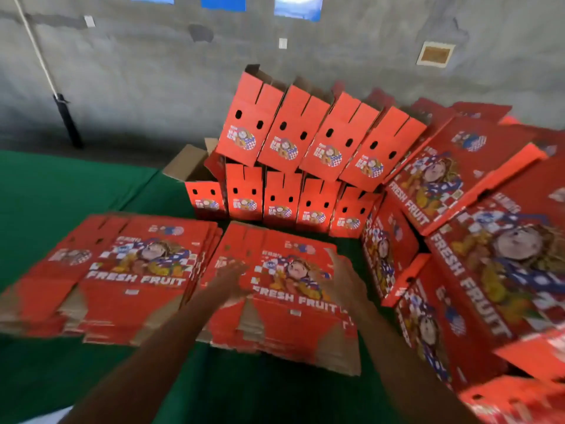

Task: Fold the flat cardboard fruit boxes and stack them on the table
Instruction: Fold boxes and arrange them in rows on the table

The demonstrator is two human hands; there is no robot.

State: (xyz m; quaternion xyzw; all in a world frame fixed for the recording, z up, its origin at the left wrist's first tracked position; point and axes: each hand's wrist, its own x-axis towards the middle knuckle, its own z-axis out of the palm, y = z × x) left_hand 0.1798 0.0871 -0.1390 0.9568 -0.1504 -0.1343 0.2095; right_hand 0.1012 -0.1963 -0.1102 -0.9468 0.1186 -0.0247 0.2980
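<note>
Both arms reach forward and away from the person, bare from the elbow down; the left arm comes in from the lower left and slants up toward the middle; the right arm comes in from the lower right and slants up and a little to the left. The left hand [234, 275] is blurry; its fingers look spread and stretched out, not curled into a fist. The right hand [344, 275] is blurry too; it is open, with the fingers pointing up and away and the back of the hand facing the camera. The two hands are near each other but apart, at about the same height; neither hand is closed around anything.
</note>
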